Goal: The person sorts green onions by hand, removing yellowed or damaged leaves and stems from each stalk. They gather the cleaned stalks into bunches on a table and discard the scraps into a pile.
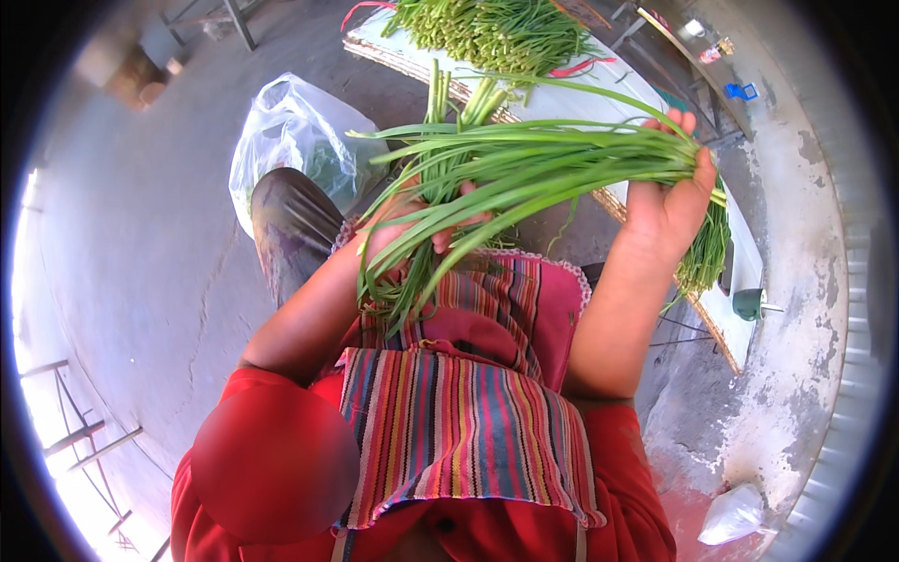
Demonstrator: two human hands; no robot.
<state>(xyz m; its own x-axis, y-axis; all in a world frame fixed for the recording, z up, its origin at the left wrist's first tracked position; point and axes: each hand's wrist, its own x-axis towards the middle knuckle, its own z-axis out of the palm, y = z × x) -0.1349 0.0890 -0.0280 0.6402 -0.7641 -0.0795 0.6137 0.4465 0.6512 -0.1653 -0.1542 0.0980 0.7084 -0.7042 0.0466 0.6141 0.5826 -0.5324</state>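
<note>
My right hand [667, 211] grips a bunch of long green garlic chives [552, 155] near its gathered end. The leaves fan out leftward across my left forearm and hang over my lap. Partly behind them, my left hand [386, 234] is closed around another bunch of green stalks [437, 103], whose thick pale ends point up and away from me. Some of my left fingers are hidden by the leaves. Beneath both hands lies my striped apron [468, 421].
Ahead stands a low white-topped table [641, 89] with a large pile of green stalks [487, 37] and red ties. A smaller green bunch [704, 258] and a dark green object [748, 304] are at its right end. A clear plastic bag [267, 140] stands by my left knee.
</note>
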